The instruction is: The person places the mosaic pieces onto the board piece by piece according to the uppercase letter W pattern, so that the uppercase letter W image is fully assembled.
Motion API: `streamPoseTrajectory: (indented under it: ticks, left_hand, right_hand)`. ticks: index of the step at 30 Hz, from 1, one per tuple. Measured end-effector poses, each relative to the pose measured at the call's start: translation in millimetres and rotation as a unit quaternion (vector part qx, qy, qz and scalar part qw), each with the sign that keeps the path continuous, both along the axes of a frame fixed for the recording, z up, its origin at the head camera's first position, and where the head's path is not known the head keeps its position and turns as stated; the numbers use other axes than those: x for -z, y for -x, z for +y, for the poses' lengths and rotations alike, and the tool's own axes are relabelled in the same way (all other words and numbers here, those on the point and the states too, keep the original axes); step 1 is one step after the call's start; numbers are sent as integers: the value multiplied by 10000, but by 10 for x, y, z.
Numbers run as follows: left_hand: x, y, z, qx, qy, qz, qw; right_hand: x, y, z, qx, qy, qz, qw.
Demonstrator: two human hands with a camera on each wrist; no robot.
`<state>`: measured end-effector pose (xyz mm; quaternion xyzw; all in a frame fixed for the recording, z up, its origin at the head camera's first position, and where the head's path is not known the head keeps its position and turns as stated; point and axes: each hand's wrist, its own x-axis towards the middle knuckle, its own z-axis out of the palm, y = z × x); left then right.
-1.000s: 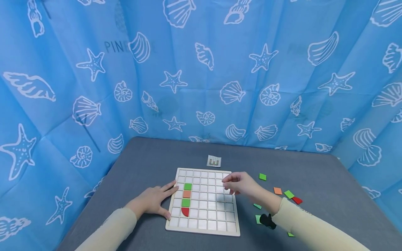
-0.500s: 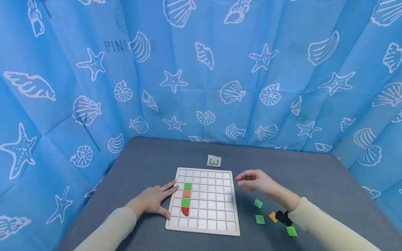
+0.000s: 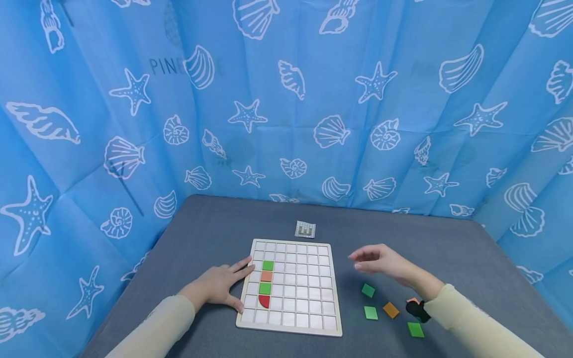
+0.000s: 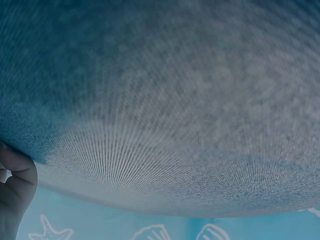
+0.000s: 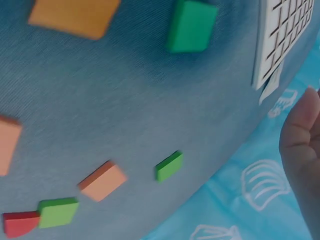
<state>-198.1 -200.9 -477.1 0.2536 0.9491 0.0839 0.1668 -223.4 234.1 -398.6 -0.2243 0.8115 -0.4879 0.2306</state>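
A white grid board (image 3: 295, 330) lies on the grey table. My left hand (image 3: 217, 284) rests against its left edge with fingers and thumb spread; the left wrist view shows only part of this hand (image 4: 17, 190). One column of the board holds a green square tile (image 3: 268, 265), an orange tile (image 3: 266, 276), another green tile (image 3: 265, 288) and a red quarter-round tile (image 3: 264, 301). My right hand (image 3: 385, 261) hovers over the table right of the board, fingers loosely bent, no tile visible in them. In the right wrist view this hand (image 5: 302, 150) is partly cut off.
Loose tiles lie right of the board: dark green (image 3: 368, 290), light green (image 3: 370, 313), orange (image 3: 391, 310) and green (image 3: 416, 329). Beyond them lie a red tile (image 5: 21, 223), a green one (image 5: 58, 212) and a pale orange one (image 5: 103, 180). A patterned card (image 3: 305, 229) lies behind the board.
My right hand has moved right, from over the board's right side to above the table beside it, uncovering some loose tiles. The left hand and the tiles on the board have stayed put.
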Motion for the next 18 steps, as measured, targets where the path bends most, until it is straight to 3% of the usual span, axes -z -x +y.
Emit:
streamPoseTrajectory:
  ticks: [6,18]
  left_hand:
    - [-8,-10,-4,0,-48,8,10000]
    - [-32,-15,1,27,-4,14,10000]
  right_hand:
    - [76,26,148,-188,-91,-363,9991]
    - [371,118,400,-1057,-360,-702,9913]
